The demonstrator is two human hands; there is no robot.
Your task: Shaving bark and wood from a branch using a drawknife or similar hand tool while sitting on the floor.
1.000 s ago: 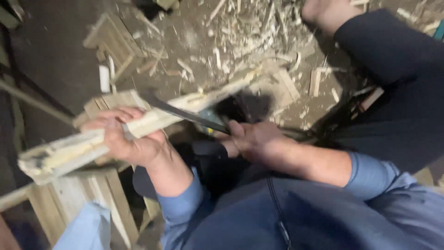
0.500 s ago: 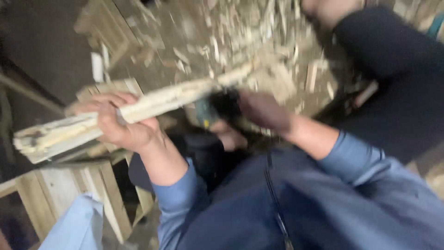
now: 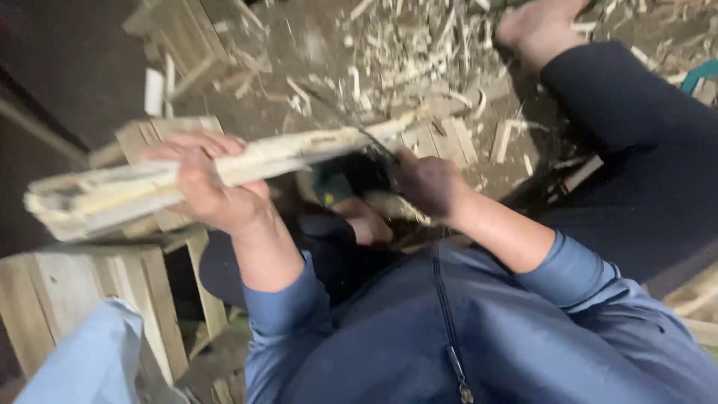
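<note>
right hand (image 3: 430, 183) shifted under wood piece (image 3: 224, 168) edge

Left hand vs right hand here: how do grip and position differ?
The left hand wraps around the long pale wood piece near the middle of its length, held up off the floor; the right hand sits lower by the far end, closed on a blurred dark tool. The left hand shows sharper, the right is motion-blurred. Both wear rolled-back blue sleeves.

A rough woodworking spot on bare ground. Pale wood chips and shavings (image 3: 404, 52) litter the dark dirt floor (image 3: 82, 67) at the far side, and unpainted slatted wooden crates (image 3: 90, 299) stand near left and far left.
</note>
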